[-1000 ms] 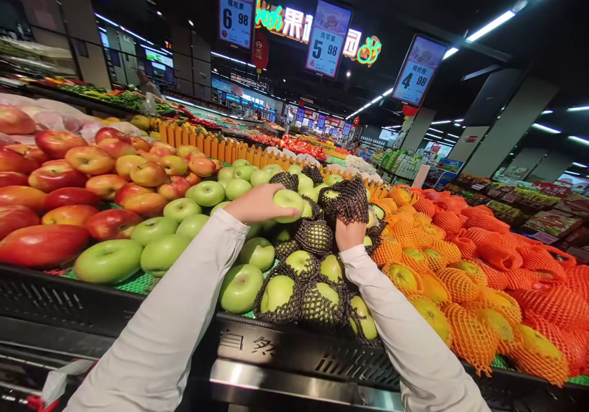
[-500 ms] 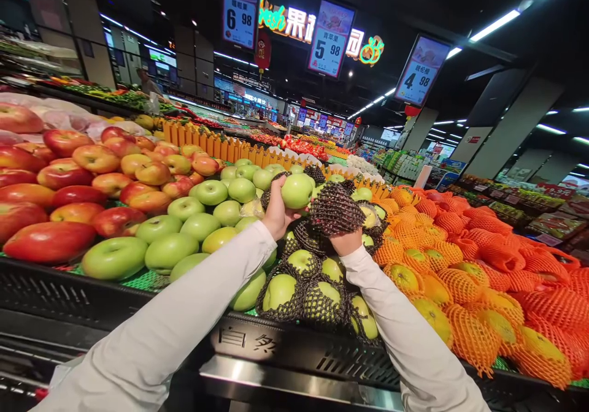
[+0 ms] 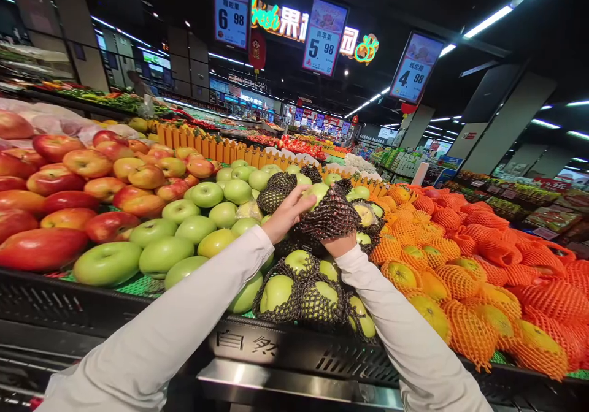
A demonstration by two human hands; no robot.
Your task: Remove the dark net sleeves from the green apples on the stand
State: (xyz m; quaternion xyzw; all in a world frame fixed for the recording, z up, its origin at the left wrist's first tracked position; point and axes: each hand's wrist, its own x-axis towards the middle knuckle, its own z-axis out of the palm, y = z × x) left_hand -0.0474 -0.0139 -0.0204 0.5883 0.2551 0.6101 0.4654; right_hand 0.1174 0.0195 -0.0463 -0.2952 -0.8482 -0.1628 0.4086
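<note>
My left hand [image 3: 288, 214] has its fingers on a green apple [image 3: 318, 192] above the middle of the display. The apple sits partly in the mouth of a black foam net sleeve [image 3: 335, 213]. My right hand [image 3: 339, 245] is closed inside the sleeve, which covers its fingers; only the wrist side shows. Below the hands are several netted green apples [image 3: 277, 293], their black sleeves around them. Bare green apples [image 3: 166, 255] are piled left of my forearm. An empty-looking bunched black net [image 3: 277, 191] lies just beyond my left hand.
Red-yellow apples [image 3: 63, 233] fill the left side. Orange-netted oranges [image 3: 469, 323] and red-netted fruit [image 3: 552, 295] fill the right. A black tray edge [image 3: 294, 343] runs along the front, and a low orange fence [image 3: 221, 149] behind. Price signs [image 3: 325, 37] hang overhead.
The green apple has moved right and down into the black net sleeve. My left hand has followed it, its fingers now stretched towards the sleeve. The view has shifted slightly.
</note>
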